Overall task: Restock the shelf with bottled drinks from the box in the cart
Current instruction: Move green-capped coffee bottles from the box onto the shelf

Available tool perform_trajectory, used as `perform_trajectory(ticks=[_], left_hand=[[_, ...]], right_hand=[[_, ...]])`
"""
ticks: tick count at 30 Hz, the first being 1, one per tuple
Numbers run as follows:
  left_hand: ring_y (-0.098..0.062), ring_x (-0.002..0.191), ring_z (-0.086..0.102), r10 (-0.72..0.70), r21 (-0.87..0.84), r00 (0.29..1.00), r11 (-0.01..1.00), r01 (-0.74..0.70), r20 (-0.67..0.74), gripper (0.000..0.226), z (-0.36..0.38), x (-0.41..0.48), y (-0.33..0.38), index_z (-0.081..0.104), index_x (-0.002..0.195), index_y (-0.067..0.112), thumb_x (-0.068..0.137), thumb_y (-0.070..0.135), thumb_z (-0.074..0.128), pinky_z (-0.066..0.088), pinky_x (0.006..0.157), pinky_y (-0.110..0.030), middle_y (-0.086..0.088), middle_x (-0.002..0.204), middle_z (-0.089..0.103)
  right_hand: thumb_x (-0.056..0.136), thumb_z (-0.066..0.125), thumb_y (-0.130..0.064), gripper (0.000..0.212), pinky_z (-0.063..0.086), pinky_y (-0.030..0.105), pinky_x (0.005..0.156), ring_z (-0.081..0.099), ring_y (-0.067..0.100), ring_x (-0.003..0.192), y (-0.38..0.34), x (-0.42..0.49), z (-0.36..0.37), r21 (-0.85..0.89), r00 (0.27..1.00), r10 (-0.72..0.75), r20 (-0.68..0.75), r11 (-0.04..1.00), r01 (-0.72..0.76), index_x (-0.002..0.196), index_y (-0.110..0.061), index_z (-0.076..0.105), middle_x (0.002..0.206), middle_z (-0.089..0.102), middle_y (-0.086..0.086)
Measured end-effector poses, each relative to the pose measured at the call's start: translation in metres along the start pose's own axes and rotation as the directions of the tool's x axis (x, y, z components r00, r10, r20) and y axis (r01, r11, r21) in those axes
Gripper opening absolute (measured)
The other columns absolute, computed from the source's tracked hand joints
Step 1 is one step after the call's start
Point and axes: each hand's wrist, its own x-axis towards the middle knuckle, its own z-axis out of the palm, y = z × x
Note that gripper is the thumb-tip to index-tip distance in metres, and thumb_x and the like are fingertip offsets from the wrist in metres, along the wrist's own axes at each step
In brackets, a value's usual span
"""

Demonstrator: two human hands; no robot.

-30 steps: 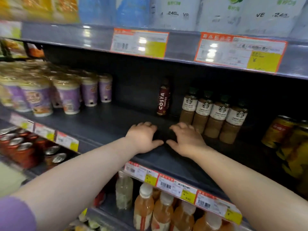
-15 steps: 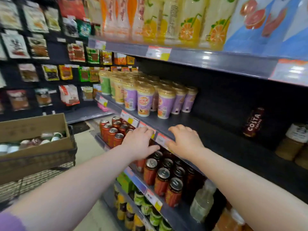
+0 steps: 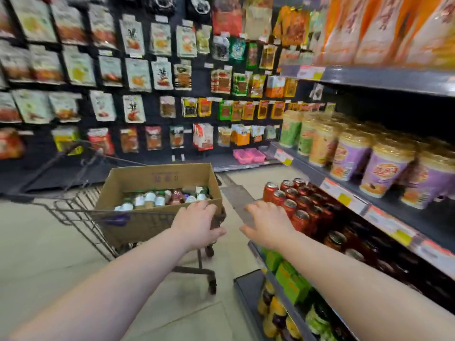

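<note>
A brown cardboard box (image 3: 138, 225) sits in a wire shopping cart (image 3: 73, 217) to my left, and several bottled drinks (image 3: 160, 198) stand inside it with white and green caps up. My left hand (image 3: 199, 223) hovers palm down at the box's near right corner, fingers apart and holding nothing. My right hand (image 3: 267, 223) is beside it, over the aisle in front of the red cans (image 3: 293, 200), also empty with fingers spread. The dark shelf (image 3: 394, 217) runs along the right.
Purple, yellow and green drink cups (image 3: 384, 166) fill the shelf's left end. Green packs (image 3: 290, 279) and jars line the lower shelves by my right arm. Hanging snack packets (image 3: 138, 75) cover the far wall. Tiled floor (image 3: 37, 254) lies around the cart.
The view has swung left from the shelf to the cart. Both hands came off the shelf edge and moved left toward the box, still empty.
</note>
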Motion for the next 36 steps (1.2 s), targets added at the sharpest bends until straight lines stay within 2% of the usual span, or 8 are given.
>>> perform_trajectory(ticks=[10, 17, 21, 24, 27, 31, 36], left_hand=[[-0.022, 0.125, 0.043, -0.290, -0.012, 0.955, 0.957, 0.291, 0.069, 0.070, 0.030, -0.001, -0.119, 0.042, 0.134, 0.023, 0.080, 0.068, 0.048, 0.039, 0.102, -0.044, 0.000, 0.135, 0.047], [-0.021, 0.125, 0.043, -0.427, 0.013, 0.899, 0.904, 0.428, 0.092, 0.070, 0.045, 0.059, -0.187, 0.038, 0.137, 0.022, 0.082, 0.065, 0.048, 0.038, 0.102, -0.042, 0.000, 0.137, 0.046], [-0.022, 0.126, 0.044, -0.430, 0.010, 0.894, 0.902, 0.432, 0.131, 0.071, 0.058, 0.113, -0.202, 0.035, 0.139, 0.022, 0.083, 0.065, 0.045, 0.037, 0.105, -0.042, -0.002, 0.139, 0.045], [-0.022, 0.125, 0.044, -0.430, 0.013, 0.891, 0.901, 0.433, 0.145, 0.067, 0.068, 0.150, -0.209, 0.039, 0.134, 0.022, 0.083, 0.065, 0.045, 0.039, 0.102, -0.040, -0.001, 0.138, 0.046], [-0.022, 0.130, 0.039, -0.436, -0.004, 0.884, 0.897, 0.443, 0.171, 0.070, 0.081, 0.175, -0.216, 0.037, 0.138, 0.021, 0.084, 0.064, 0.046, 0.037, 0.105, -0.041, -0.002, 0.144, 0.040], [-0.021, 0.135, 0.035, -0.451, -0.040, 0.865, 0.882, 0.470, 0.220, 0.072, 0.097, 0.192, -0.237, 0.033, 0.142, 0.025, 0.083, 0.064, 0.048, 0.034, 0.108, -0.043, 0.000, 0.150, 0.034], [-0.020, 0.130, 0.041, -0.452, -0.052, 0.847, 0.874, 0.484, 0.279, 0.074, 0.117, 0.218, -0.278, 0.035, 0.141, 0.022, 0.083, 0.065, 0.049, 0.039, 0.105, -0.039, -0.001, 0.145, 0.040]], right_hand=[[0.088, 0.051, -0.050, 0.054, 0.030, 0.046, 0.107, 0.039, 0.026, 0.127, -0.082, 0.114, 0.044, 0.050, 0.972, -0.212, 0.102, 0.977, 0.208, 0.136, -0.027, 0.040, 0.137, 0.045, 0.001], [0.087, 0.051, -0.053, 0.058, 0.030, 0.047, 0.107, 0.041, 0.027, 0.126, -0.096, 0.221, 0.089, 0.079, 0.927, -0.344, 0.152, 0.939, 0.335, 0.138, -0.029, 0.036, 0.137, 0.047, 0.001], [0.086, 0.051, -0.052, 0.051, 0.035, 0.045, 0.102, 0.045, 0.027, 0.122, -0.070, 0.281, 0.102, 0.104, 0.920, -0.330, 0.211, 0.943, 0.315, 0.131, -0.028, 0.042, 0.132, 0.050, 0.001], [0.087, 0.051, -0.050, 0.053, 0.035, 0.043, 0.103, 0.043, 0.027, 0.125, -0.051, 0.322, 0.111, 0.086, 0.920, -0.307, 0.243, 0.952, 0.295, 0.133, -0.026, 0.041, 0.136, 0.048, 0.002], [0.088, 0.051, -0.048, 0.051, 0.035, 0.042, 0.104, 0.043, 0.027, 0.125, -0.040, 0.355, 0.119, 0.077, 0.918, -0.279, 0.280, 0.960, 0.269, 0.134, -0.026, 0.041, 0.136, 0.047, 0.002], [0.089, 0.049, -0.047, 0.050, 0.037, 0.041, 0.100, 0.045, 0.027, 0.123, -0.040, 0.386, 0.137, 0.070, 0.900, -0.268, 0.344, 0.963, 0.261, 0.134, -0.027, 0.041, 0.134, 0.048, 0.002], [0.087, 0.050, -0.048, 0.051, 0.039, 0.041, 0.097, 0.046, 0.026, 0.121, -0.052, 0.419, 0.162, 0.074, 0.890, -0.234, 0.391, 0.972, 0.223, 0.133, -0.026, 0.041, 0.133, 0.048, 0.002]])
